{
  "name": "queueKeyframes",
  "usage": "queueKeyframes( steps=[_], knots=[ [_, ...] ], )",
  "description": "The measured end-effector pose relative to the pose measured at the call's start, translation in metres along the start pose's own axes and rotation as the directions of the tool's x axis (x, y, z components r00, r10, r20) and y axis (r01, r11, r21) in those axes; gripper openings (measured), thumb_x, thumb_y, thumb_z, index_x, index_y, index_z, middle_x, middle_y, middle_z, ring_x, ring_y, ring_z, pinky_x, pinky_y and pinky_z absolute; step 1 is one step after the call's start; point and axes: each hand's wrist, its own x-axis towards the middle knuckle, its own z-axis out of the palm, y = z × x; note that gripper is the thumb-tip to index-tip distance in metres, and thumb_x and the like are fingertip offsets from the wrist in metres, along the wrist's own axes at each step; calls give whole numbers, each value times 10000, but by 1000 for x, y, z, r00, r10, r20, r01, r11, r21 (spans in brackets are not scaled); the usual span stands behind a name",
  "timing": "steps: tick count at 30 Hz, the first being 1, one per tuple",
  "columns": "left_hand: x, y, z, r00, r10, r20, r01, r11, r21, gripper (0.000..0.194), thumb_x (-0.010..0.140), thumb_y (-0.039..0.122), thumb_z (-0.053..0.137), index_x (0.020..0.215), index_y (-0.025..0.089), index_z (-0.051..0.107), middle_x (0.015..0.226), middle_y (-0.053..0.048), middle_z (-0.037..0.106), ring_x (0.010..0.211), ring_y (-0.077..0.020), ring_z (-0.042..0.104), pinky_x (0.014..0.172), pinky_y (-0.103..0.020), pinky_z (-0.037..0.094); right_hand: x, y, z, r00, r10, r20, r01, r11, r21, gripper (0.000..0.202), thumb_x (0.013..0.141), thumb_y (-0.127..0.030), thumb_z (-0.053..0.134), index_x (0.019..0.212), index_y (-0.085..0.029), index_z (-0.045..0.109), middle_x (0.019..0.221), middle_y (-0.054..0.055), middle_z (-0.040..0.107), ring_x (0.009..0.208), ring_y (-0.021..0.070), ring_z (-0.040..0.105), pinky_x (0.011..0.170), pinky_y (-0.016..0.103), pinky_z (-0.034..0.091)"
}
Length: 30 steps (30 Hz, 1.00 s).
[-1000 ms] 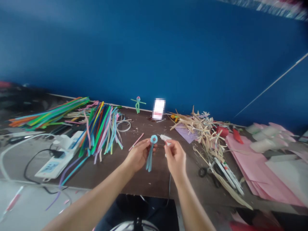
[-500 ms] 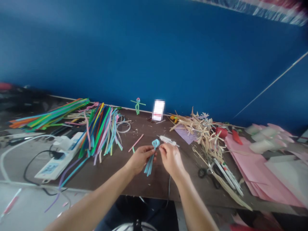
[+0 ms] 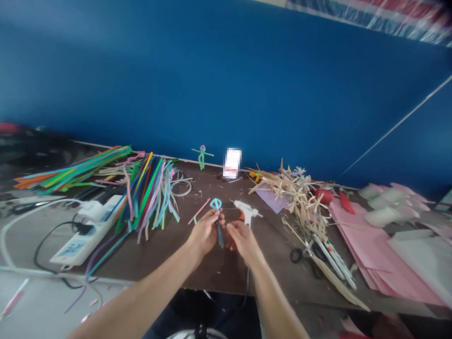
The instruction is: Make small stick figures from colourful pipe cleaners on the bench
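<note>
We have a blue fuzzy-stem piece (image 3: 216,204) just below the centre of the frame, its looped head upright and its strands hanging down. Our left hand (image 3: 206,231) pinches it below the loop, thumb and fingers closed on the stems. Our right hand (image 3: 242,239), just right of the strands, has its fingers curled in, the tips close to the strands; we cannot tell whether they grip anything.

Just above our right hand, a white glue gun (image 3: 246,210) with an orange trigger lies on the dark table (image 3: 278,245). A pink stem (image 3: 198,211) lies just above our left hand. Farther up, near the blue wall (image 3: 226,84), we see a small green stick figure (image 3: 201,159) and, right of it, a pixelated bright panel (image 3: 232,162).

At centre left we have a spread of coloured stems (image 3: 148,188), with a white power strip (image 3: 76,249) below it. At centre right lie straw-coloured flowers (image 3: 296,188), and toward the lower right, pink sheets (image 3: 367,245).
</note>
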Motion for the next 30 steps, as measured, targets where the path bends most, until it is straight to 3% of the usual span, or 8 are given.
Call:
queueKeyframes(
  steps=[7, 13, 16, 19, 21, 23, 26, 30],
  knots=[
    [-7, 0, 7, 993, 108, 42, -111, 991, 75, 53, 708, 115, 576, 741, 127, 536, 651, 1, 538, 534, -61, 487, 519, -173, 394, -8, 13, 16, 977, 46, 208, -22, 993, -114, 311, 787, -457, 427, 709, -162, 485, 483, -26, 550, 338, 78, 495, 335, 159, 332],
    [-7, 3, 5, 996, 53, 68, -56, 997, 50, 92, 660, 102, 609, 704, 110, 529, 609, 19, 497, 453, -25, 392, 410, -142, 285, -15, 20, 29, 988, 10, 153, 0, 998, -67, 382, 806, -450, 399, 547, -175, 458, 333, -72, 400, 244, 42, 316, 295, 162, 221],
    [-8, 7, 3, 996, 25, 88, -30, 998, 60, 109, 656, 123, 621, 716, 108, 532, 612, 18, 497, 466, -28, 399, 419, -145, 294, -15, 18, 25, 983, 59, 175, -54, 998, -36, 386, 777, -466, 436, 541, -167, 498, 360, -54, 439, 264, 56, 347, 304, 178, 237],
    [-10, 10, 3, 994, 49, 94, -63, 986, 155, 127, 665, 170, 627, 732, 120, 531, 622, 15, 512, 491, -42, 428, 456, -158, 335, -15, 10, 11, 993, -113, -41, 109, 990, -89, 265, 733, -407, 523, 644, -158, 545, 524, -11, 552, 410, 94, 477, 394, 194, 345],
    [-11, 9, 3, 994, 77, 77, -95, 962, 257, 134, 672, 201, 620, 738, 131, 527, 625, 14, 524, 503, -52, 442, 467, -163, 346, -17, 3, 1, 912, -291, -289, 237, 949, -209, 209, 740, -366, 535, 676, -166, 535, 558, -14, 542, 481, 107, 488, 463, 207, 380],
    [-13, 6, 3, 992, 110, 61, -124, 928, 351, 137, 675, 221, 607, 744, 140, 521, 619, 19, 528, 508, -56, 449, 473, -164, 352, -19, -5, -9, 798, -434, -418, 300, 888, -349, 205, 771, -339, 509, 644, -178, 505, 531, -24, 500, 481, 109, 459, 485, 217, 381],
    [-16, 0, 5, 989, 131, 69, -148, 879, 453, 142, 678, 249, 595, 735, 152, 507, 598, 34, 521, 489, -54, 446, 476, -167, 354, -20, -14, -17, 719, -619, -316, 404, 743, -534, 127, 787, -273, 495, 709, -182, 538, 669, 25, 558, 621, 146, 516, 595, 258, 418],
    [-21, -8, 7, 983, 143, 117, -183, 819, 544, 157, 700, 281, 574, 685, 157, 478, 566, 45, 493, 478, -56, 439, 473, -173, 349, -17, -19, -15, 749, -659, -71, 458, 592, -663, 118, 785, -171, 480, 842, -188, 581, 846, 64, 600, 826, 192, 541, 743, 311, 400]
  ],
)
